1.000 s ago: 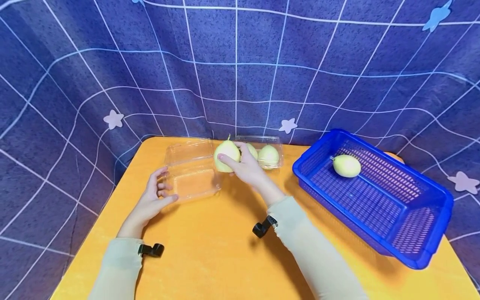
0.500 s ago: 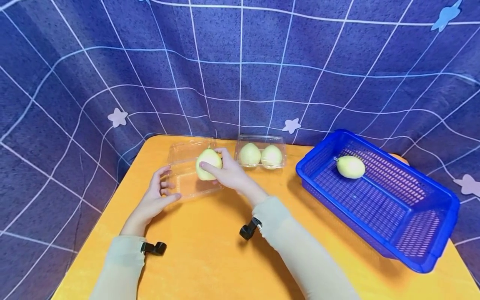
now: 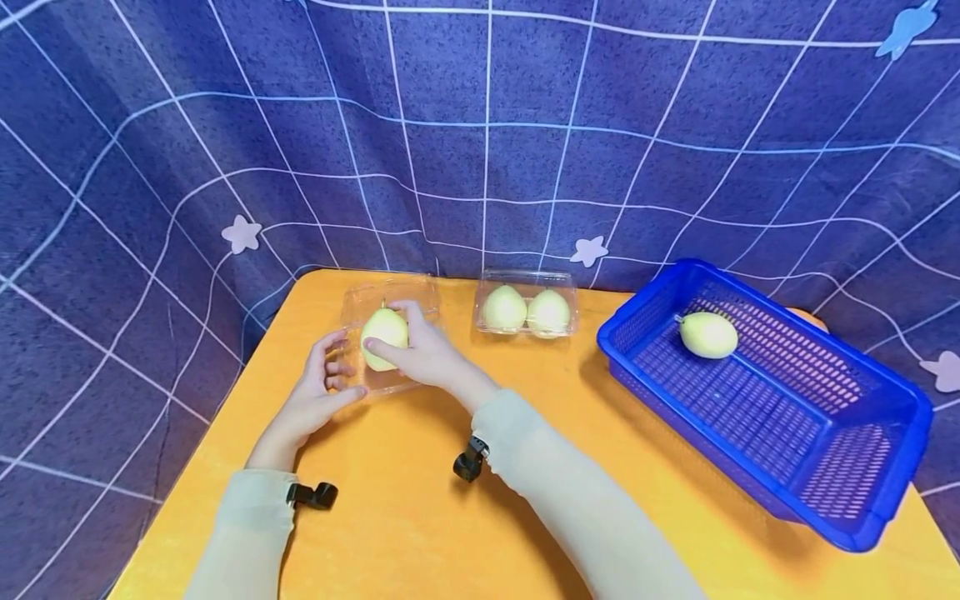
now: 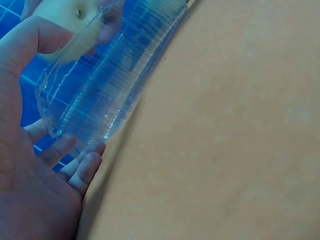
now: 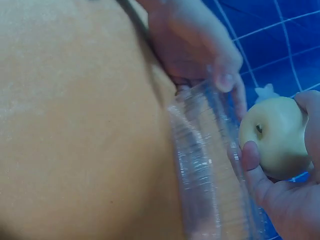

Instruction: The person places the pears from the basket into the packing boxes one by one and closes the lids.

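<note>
Reaching in nearest, over the orange surface [image 3: 375,525], from two pale sleeves [image 3: 240,533], each with a wrist camera [image 3: 313,495]. With the left hand [image 3: 318,396], holding the near container [image 5: 202,165] by its left end, fingers loosely curved about the clear plastic and well parted from the thumb. With the right hand [image 3: 427,350], gripping a pear [image 3: 386,327] between thumb and fingers, parted only as wide as the fruit, above or within the base of the near container; cannot tell about contact with the bottom. Off to the right, in the blue basket [image 3: 757,467], another pear [image 3: 708,335], lying on its side toward the far left end. Farther back, in the far container [image 3: 528,279], two pears [image 3: 505,309] side by side. Behind everything, a blue gridded curtain [image 3: 487,125].

Judged past halfway: two pears already in the far container, one in hand, one left in the basket, lid of the near container not yet down. By count: four pears, two clear containers, one basket.
</note>
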`<control>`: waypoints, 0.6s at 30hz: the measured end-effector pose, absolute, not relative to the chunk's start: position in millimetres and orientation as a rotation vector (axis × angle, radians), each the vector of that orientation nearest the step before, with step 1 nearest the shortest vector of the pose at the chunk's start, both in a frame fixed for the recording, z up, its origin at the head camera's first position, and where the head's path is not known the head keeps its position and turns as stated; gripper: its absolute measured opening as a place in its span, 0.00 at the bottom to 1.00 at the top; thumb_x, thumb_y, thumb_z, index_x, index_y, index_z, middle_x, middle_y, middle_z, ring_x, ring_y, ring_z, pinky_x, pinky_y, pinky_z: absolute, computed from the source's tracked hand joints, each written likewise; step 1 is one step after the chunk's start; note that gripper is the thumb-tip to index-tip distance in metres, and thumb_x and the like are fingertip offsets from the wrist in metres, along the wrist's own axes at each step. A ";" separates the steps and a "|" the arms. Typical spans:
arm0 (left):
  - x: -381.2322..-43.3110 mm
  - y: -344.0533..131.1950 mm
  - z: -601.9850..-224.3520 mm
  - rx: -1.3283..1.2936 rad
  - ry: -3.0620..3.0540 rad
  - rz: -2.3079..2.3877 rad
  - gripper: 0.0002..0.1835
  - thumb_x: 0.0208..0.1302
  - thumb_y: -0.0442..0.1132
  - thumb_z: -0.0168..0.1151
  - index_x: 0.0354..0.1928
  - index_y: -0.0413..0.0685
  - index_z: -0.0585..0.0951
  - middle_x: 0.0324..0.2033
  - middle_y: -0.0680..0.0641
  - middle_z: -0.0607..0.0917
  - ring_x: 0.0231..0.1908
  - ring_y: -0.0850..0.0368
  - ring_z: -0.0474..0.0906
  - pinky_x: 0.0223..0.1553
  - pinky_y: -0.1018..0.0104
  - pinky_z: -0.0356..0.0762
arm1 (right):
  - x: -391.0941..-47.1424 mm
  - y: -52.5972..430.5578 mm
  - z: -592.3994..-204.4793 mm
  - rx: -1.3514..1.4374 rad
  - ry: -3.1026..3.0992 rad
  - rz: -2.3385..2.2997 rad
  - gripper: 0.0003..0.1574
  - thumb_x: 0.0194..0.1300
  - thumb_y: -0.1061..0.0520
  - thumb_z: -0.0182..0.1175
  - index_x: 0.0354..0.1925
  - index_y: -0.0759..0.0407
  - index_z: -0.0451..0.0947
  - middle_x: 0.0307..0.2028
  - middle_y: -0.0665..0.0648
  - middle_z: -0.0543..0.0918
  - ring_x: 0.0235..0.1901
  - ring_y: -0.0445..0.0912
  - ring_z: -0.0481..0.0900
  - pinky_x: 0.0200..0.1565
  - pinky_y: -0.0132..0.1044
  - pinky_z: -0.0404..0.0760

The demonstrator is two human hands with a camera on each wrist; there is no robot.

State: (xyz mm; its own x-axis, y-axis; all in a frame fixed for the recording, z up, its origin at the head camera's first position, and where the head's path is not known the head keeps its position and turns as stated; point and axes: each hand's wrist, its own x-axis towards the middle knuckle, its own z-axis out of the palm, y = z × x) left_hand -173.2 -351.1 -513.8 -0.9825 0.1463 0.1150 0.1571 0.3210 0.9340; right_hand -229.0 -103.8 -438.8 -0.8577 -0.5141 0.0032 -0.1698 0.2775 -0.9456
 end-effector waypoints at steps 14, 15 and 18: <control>-173.2 -351.4 -513.1 -0.296 -2.546 -1.806 0.55 0.68 0.30 0.74 0.87 0.54 0.50 0.77 0.37 0.59 0.59 0.45 0.69 0.49 0.74 0.74 | -238.2 -115.3 -456.1 -0.680 2.302 -1.477 0.45 0.76 0.40 0.70 0.79 0.51 0.62 0.45 0.56 0.82 0.36 0.48 0.86 0.36 0.36 0.86; -173.3 -351.3 -513.3 -0.298 -2.543 -1.802 0.55 0.68 0.30 0.74 0.87 0.53 0.50 0.77 0.37 0.59 0.58 0.45 0.69 0.49 0.74 0.74 | -238.2 -115.2 -456.2 -0.679 2.301 -1.461 0.45 0.76 0.40 0.70 0.78 0.50 0.63 0.44 0.56 0.82 0.35 0.48 0.86 0.36 0.36 0.85; -172.6 -351.0 -514.2 -0.305 -2.535 -1.799 0.54 0.68 0.29 0.74 0.87 0.52 0.50 0.76 0.36 0.59 0.58 0.45 0.69 0.48 0.75 0.73 | -238.2 -115.6 -456.5 -0.680 2.283 -1.413 0.44 0.76 0.39 0.70 0.79 0.50 0.64 0.44 0.55 0.83 0.35 0.47 0.86 0.35 0.36 0.85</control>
State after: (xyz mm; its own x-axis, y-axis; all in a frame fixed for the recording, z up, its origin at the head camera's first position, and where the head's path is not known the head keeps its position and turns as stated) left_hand -172.6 -351.0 -514.2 -0.9807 0.1482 0.1272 0.1690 0.3174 0.9331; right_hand -238.2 -115.6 -456.5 -0.8153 -0.5761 -0.0577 -0.2054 0.3810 -0.9015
